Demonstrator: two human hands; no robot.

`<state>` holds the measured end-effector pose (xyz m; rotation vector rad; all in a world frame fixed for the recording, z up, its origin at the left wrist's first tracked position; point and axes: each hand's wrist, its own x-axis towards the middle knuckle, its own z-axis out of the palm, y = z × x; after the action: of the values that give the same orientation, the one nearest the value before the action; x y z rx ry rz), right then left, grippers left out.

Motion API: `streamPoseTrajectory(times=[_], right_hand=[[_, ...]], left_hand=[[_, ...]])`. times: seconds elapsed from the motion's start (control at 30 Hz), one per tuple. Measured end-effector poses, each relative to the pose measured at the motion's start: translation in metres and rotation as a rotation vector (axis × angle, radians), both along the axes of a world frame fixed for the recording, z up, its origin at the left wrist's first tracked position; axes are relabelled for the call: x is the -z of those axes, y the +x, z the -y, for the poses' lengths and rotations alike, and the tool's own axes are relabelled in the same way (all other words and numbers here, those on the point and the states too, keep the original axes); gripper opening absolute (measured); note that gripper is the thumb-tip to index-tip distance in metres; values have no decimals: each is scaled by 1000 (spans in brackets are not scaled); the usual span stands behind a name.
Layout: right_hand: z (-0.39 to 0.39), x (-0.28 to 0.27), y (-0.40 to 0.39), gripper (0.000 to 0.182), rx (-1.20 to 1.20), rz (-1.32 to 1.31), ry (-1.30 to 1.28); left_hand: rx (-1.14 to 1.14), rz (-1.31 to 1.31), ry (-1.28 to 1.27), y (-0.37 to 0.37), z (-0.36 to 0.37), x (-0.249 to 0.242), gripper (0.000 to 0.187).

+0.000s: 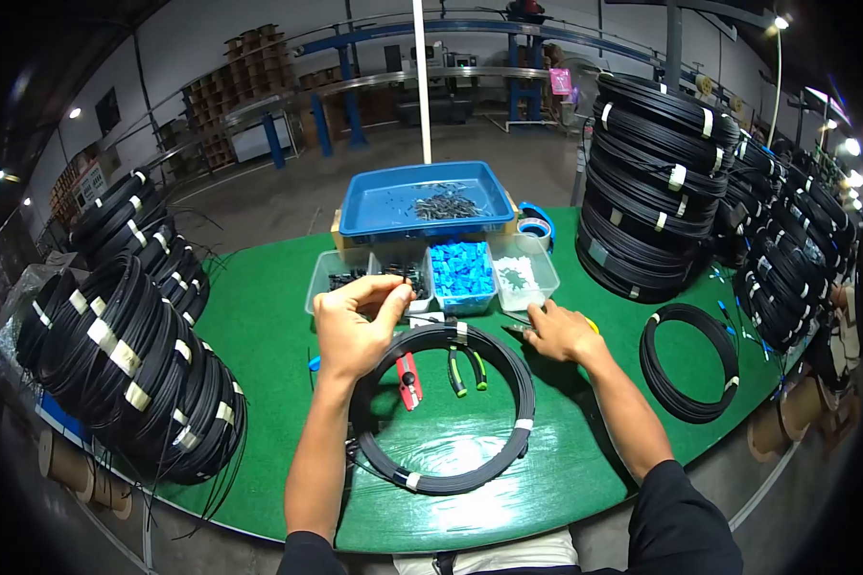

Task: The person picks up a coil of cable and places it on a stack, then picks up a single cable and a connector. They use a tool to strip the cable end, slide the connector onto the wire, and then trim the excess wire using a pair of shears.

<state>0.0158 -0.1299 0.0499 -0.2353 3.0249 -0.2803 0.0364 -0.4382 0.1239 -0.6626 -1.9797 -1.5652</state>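
My left hand is raised over the far left side of a coil of black cable, thumb and fingertips pinched on a small dark piece. My right hand is at the table right of the coil, fingers closed over a hand tool. The tool's dark, pointed end sticks out to the left and a bit of yellow shows behind the hand; its exact kind is hidden. Inside the coil lie a red tool with a black knob and a tool with green-and-black handles. White tape binds the coil.
Clear bins with black parts, blue pieces and white pieces stand ahead, below a blue tray. Tall cable stacks flank the green table at left and right. A single coil lies right.
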Motion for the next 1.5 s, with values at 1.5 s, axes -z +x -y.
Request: streamPoseTrajectory(times=[1.5], right_hand=[[69, -76, 14, 26, -667, 295, -1327]], left_hand=[[177, -356, -149, 13, -3, -14, 65]])
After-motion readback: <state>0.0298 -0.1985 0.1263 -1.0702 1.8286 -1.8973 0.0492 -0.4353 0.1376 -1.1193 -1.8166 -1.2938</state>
